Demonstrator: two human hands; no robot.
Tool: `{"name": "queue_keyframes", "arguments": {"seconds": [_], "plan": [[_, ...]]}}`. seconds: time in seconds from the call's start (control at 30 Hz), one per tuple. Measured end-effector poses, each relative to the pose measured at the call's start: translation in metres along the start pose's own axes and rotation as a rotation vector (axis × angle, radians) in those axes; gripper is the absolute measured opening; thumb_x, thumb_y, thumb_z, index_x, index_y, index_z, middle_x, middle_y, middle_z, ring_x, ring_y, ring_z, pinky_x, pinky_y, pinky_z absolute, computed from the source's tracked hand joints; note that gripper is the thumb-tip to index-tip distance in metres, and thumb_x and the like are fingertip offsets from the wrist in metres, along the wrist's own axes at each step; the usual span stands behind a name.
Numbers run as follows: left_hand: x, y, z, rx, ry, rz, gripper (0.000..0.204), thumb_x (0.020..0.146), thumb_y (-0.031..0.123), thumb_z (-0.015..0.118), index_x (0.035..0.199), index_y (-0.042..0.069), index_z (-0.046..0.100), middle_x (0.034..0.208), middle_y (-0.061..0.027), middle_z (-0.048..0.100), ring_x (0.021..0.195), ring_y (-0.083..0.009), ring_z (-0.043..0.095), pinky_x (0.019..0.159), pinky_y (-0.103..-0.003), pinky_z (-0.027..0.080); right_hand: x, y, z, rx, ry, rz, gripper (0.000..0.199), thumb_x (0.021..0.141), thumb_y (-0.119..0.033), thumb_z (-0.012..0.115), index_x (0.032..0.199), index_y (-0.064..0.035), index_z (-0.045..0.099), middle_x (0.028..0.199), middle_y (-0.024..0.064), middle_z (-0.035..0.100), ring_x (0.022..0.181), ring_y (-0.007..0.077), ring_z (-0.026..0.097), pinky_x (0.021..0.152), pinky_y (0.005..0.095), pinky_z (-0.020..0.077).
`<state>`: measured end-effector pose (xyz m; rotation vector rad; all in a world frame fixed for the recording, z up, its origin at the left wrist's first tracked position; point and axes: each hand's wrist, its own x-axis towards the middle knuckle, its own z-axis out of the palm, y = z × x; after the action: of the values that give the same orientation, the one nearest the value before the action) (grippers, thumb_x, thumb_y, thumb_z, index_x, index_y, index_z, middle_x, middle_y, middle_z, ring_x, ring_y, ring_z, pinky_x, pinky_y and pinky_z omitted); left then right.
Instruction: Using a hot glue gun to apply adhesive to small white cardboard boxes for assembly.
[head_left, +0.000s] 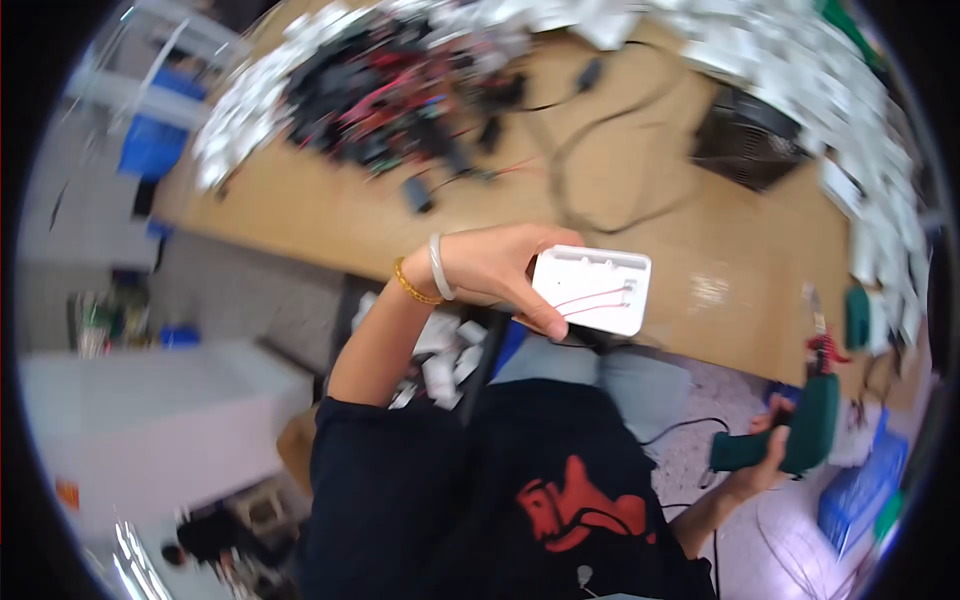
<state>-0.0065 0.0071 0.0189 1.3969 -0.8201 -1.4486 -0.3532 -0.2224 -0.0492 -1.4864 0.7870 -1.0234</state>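
White box (592, 289) held up above the worktop (330, 215) edge.
Flat, rectangular, thin red wires across its face; left hand (497, 270) closed around its end. Right hand (765, 462), below the box, closed on a green power tool (800, 430).

The white box (592, 289) is looking like smooth matt plastic, the green power tool (800, 432) like plastic, the table (320, 215) like smooth wood.

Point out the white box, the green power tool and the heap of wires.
white box (592, 288), head view, middle of its face
green power tool (808, 430), head view, body
heap of wires (385, 95), head view, middle
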Motion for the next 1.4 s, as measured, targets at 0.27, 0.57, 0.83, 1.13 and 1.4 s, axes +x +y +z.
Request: {"name": "queue_keyframes", "arguments": {"seconds": [0.27, 0.57, 0.83, 1.13, 1.4], "plan": [[-0.238, -0.175, -0.008, -0.022, 0.756, -0.39, 0.067, 0.068, 0.025, 0.087, 0.119, -0.003, 0.054, 0.099, -0.0033, 0.063, 0.092, -0.0113, 0.06, 0.082, -0.028, 0.05, 0.103, 0.031, 0.026, 0.36, -0.138, 0.139, 0.044, 0.097, -0.023, 0.043, 0.124, 0.0104, 0.048, 0.07, 0.011, 0.053, 0.079, 0.0225, 0.055, 0.106, 0.0478, 0.0388], [-0.29, -0.304, -0.007, 0.727, 1.467, -0.794, 0.086, 0.065, 0.043, 0.085, 0.13, -0.002, 0.049, 0.133, -0.0209, 0.046, 0.119, -0.0399, 0.047, 0.099, -0.043, 0.042, 0.124, 0.06, 0.043, 0.561, -0.059, 0.092, 0.041, 0.096, -0.027, 0.046, 0.117, 0.0074, 0.052, 0.066, 0.0093, 0.053, 0.075, 0.0252, 0.059, 0.104, 0.0444, 0.0418], [-0.113, -0.07, -0.059, 1.339, 1.429, 0.529, 0.05, 0.077, 0.021, 0.073, 0.123, 0.011, 0.057, 0.122, -0.0127, 0.058, 0.116, -0.0325, 0.052, 0.101, -0.044, 0.04, 0.123, 0.045, 0.049, 0.631, 0.136, 0.125, 0.037, 0.097, -0.03, 0.049, 0.113, 0.0027, 0.053, 0.062, 0.0056, 0.051, 0.071, 0.0192, 0.057, 0.104, 0.0391, 0.0433], [-0.047, 0.012, -0.162, 1.174, 1.262, -0.173, 0.101, 0.063, 0.038, 0.081, 0.147, 0.022, 0.026, 0.13, -0.0227, 0.049, 0.112, -0.0422, 0.054, 0.087, -0.048, 0.05, 0.117, 0.055, 0.047, 0.625, 0.097, 0.133, 0.037, 0.099, -0.028, 0.046, 0.116, 0.0043, 0.053, 0.063, 0.0054, 0.051, 0.068, 0.0168, 0.054, 0.102, 0.0376, 0.0443], [-0.133, 0.008, -0.22, 0.923, 1.086, -0.114, 0.055, 0.072, 0.039, 0.079, 0.114, 0.009, 0.06, 0.091, -0.0129, 0.065, 0.084, -0.026, 0.064, 0.077, -0.036, 0.052, 0.121, 0.057, 0.052, 0.598, 0.084, 0.14, 0.041, 0.101, -0.031, 0.042, 0.123, 0.0029, 0.05, 0.065, 0.0033, 0.048, 0.072, 0.0147, 0.052, 0.104, 0.0384, 0.0409]]}}
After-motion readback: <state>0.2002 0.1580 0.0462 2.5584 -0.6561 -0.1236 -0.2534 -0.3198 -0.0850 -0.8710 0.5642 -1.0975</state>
